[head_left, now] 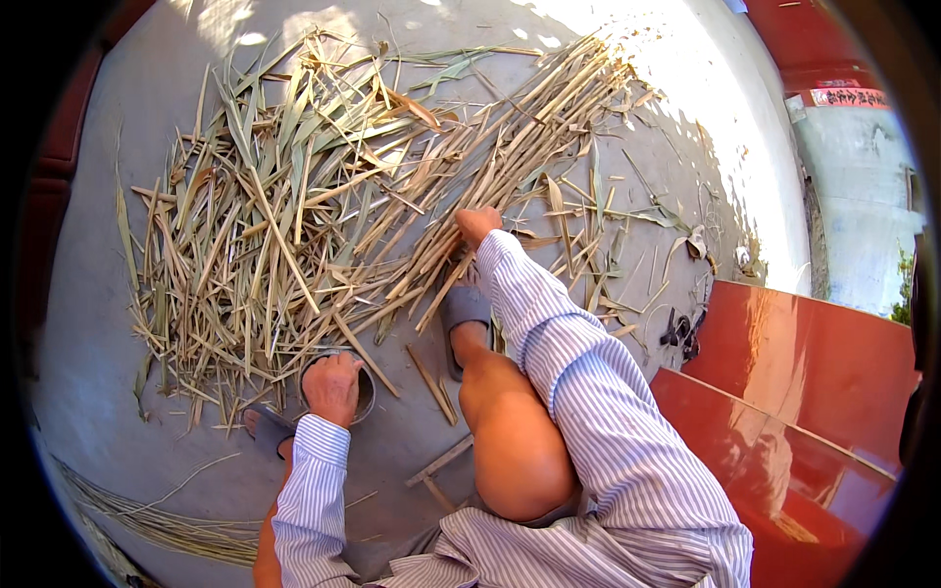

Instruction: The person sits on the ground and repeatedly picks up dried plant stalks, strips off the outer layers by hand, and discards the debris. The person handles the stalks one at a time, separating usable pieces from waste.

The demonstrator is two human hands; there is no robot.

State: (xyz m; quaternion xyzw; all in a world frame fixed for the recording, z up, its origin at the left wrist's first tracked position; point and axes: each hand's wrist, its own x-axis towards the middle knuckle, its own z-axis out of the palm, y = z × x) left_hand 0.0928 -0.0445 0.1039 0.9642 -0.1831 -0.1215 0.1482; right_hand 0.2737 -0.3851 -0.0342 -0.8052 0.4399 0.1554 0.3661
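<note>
A wide pile of dried cane stalks and strips (pixel 294 225) covers the grey concrete floor ahead of me. My right hand (pixel 476 224) reaches forward with its fingers closed on the stalks at the pile's right side. Lower down, my left hand (pixel 333 387) rests on the rim of a small round metal bowl (pixel 365 392) at the pile's near edge. Both arms wear blue-and-white striped sleeves. My bare right knee and a grey sandal (pixel 463 312) lie between the two hands.
Red-painted steps (pixel 804 392) rise on my right. A few short cut sticks (pixel 431 382) lie by my foot, and a bundle of thin strips (pixel 147 519) lies at lower left. A small dark tool (pixel 681 331) sits near the steps. Sunlit floor lies beyond.
</note>
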